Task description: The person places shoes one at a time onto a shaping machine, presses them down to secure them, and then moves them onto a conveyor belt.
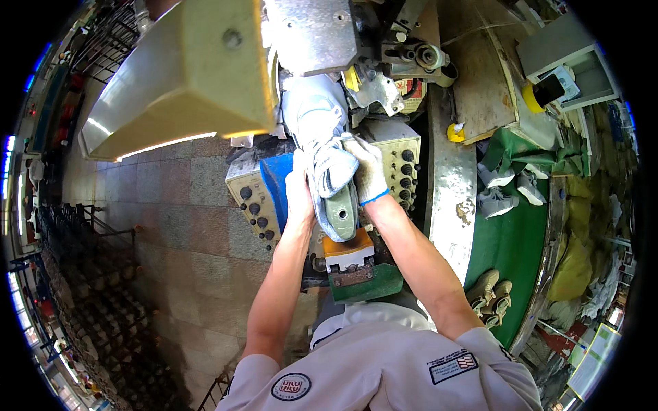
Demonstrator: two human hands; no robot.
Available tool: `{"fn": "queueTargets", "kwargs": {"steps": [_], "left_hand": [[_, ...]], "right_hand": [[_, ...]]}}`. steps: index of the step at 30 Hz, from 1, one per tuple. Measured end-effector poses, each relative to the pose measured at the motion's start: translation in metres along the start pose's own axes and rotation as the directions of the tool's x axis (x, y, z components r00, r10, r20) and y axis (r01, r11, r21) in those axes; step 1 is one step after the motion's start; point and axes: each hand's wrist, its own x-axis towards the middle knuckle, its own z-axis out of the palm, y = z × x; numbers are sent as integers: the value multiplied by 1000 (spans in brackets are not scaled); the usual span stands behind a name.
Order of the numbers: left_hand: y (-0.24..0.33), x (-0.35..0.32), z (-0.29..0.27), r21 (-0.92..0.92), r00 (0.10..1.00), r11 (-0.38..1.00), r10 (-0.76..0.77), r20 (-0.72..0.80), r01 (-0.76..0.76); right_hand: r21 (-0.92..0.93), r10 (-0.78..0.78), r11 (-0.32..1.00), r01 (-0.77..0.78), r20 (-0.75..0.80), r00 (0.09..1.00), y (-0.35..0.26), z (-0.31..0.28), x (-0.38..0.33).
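Note:
A light blue-grey shoe upper [317,120] is stretched over a green last [340,214], its toe end up under the metal head of a machine [312,34]. My left hand [299,190] is closed along the left side of the shoe. On the other side my right hand [368,168], in a white knitted glove with a blue cuff, grips the upper near its laces and collar. The heel end of the last points toward me, above an orange-topped machine support [348,246]. Parts of my fingers are hidden behind the shoe.
Control boxes with black knobs [406,171] flank the shoe. A large pale guard [185,75] hangs at upper left. At right runs a green conveyor belt [510,253] carrying grey shoes [497,202] and tan shoes [490,298]. Dark racks [96,294] stand at left.

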Motion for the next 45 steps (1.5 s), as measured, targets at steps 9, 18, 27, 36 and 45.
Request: {"fn": "queueTargets", "kwargs": {"steps": [9,18,27,36,45], "left_hand": [[-80,-70,-111,913,972,407,199,-123,32],[-208,-112,-187,968,974,242,227,7,-63],[-52,-177,-165,823,985,553,25,-172,130],[76,-272,-78,40,997,999,33,63,-36],[-52,-220,75,567,894,739,-448,11,364]], "right_hand": [[326,347,899,-292,-125,929,-19,-82,-70],[307,496,862,-404,-342,798,-64,-221,-172],[292,414,886,-361,-145,899,-98,-191,-155],[310,272,875,-371,320,908,-161,-105,-184],[728,281,631,-268,108,954,-181,-190,-164]]}}
